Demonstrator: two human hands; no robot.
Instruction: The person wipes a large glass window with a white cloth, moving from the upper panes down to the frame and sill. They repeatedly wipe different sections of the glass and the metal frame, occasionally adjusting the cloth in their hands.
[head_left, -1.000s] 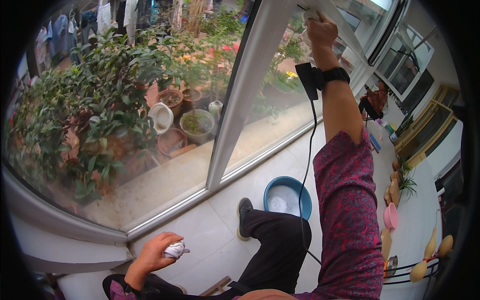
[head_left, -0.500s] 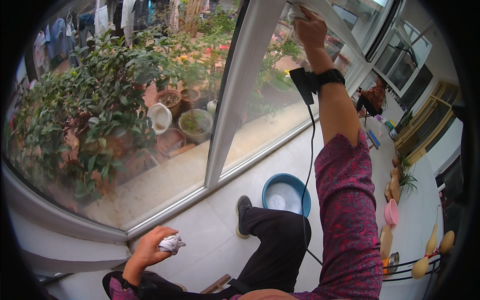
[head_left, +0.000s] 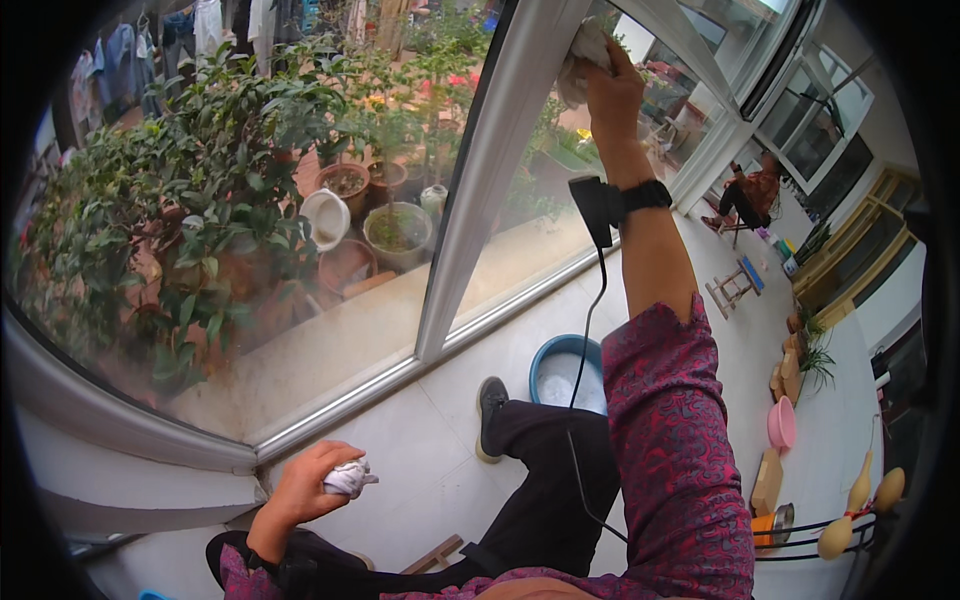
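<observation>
My right hand is raised high and presses a white cloth against the narrower window pane, just right of the thick white frame post. A black strap with a small black device and a cable sits on that wrist. Low on the left, my left hand is closed round a crumpled white cloth, held away from the glass. The large window pane above it looks hazy near its lower edge.
A blue basin of sudsy water stands on the tiled floor beside my shoe. A small stool, a pink basin and wooden blocks lie to the right. Another person sits farther back. Potted plants show outside.
My right hand has moved down and slightly left along the glass with its cloth. My left hand stays nearly where it was. The whole view has shifted a little.
</observation>
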